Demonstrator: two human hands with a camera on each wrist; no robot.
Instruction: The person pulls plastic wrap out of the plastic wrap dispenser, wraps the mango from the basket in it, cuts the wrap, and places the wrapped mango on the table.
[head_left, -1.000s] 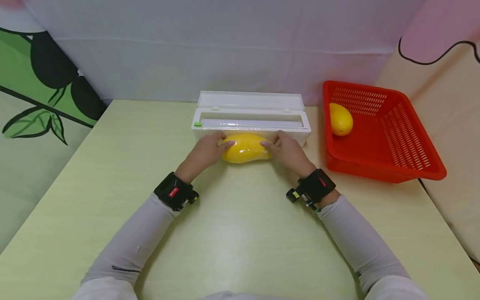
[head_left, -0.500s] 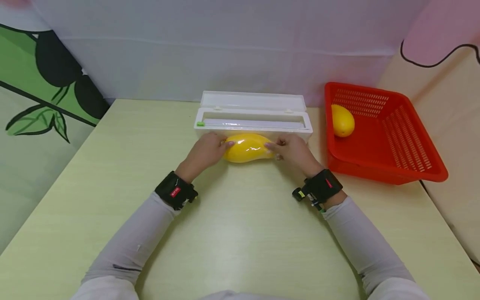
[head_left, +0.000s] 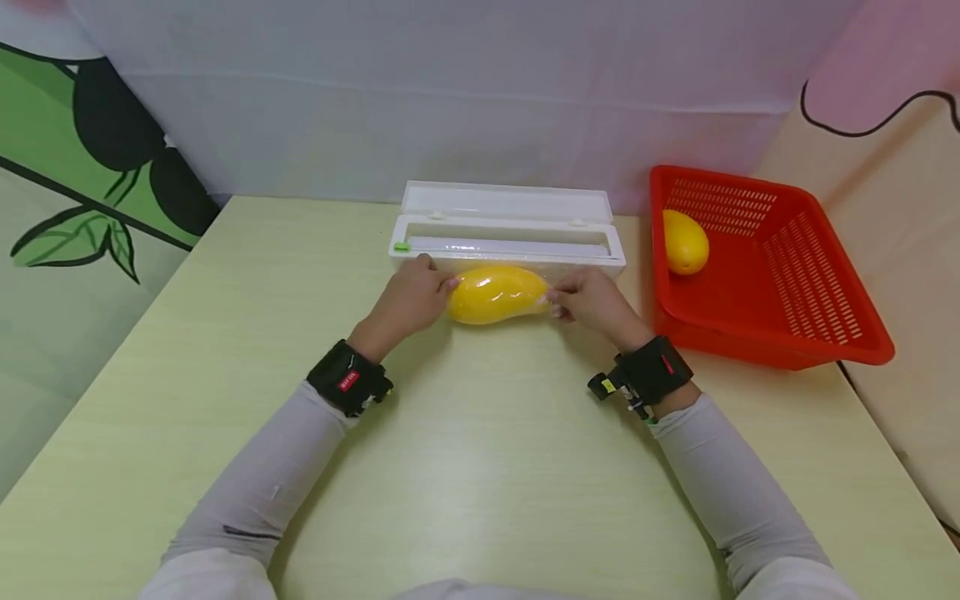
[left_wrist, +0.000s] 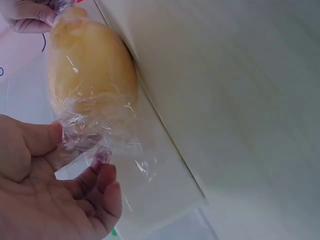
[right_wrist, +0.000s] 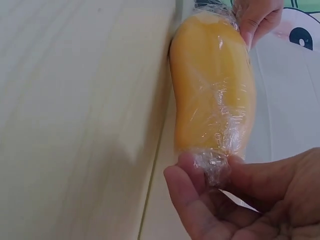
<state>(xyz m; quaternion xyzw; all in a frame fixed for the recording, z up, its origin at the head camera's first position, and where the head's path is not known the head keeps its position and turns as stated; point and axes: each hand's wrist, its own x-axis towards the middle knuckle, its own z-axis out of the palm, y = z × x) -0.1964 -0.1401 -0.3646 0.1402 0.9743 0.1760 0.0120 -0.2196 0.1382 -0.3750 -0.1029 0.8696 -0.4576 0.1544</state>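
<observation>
A yellow mango (head_left: 498, 296) wrapped in clear plastic wrap (left_wrist: 82, 122) is between my two hands, in front of the white wrap dispenser. At its left end, my left hand (head_left: 407, 300) pinches the loose, crumpled film between thumb and fingers. The right hand (head_left: 597, 303) pinches a gathered tail of film at the narrower right end; in the right wrist view that wrap tail (right_wrist: 215, 169) looks bunched between thumb and fingertips. Film lies tight and shiny over the fruit's upper side. Its underside is hidden in the head view.
The white wrap dispenser (head_left: 507, 265) stands with its lid (head_left: 506, 200) raised and a green slider (head_left: 402, 247) at its left. On the right, a red basket (head_left: 757, 343) holds another yellow mango (head_left: 685, 242). A cloth backdrop (head_left: 450, 125) rises behind the pale table (head_left: 480, 467).
My right hand has shifted a little right, from the mango's side to the film tail at its end. The left thumb has slid off the fruit toward its left end.
</observation>
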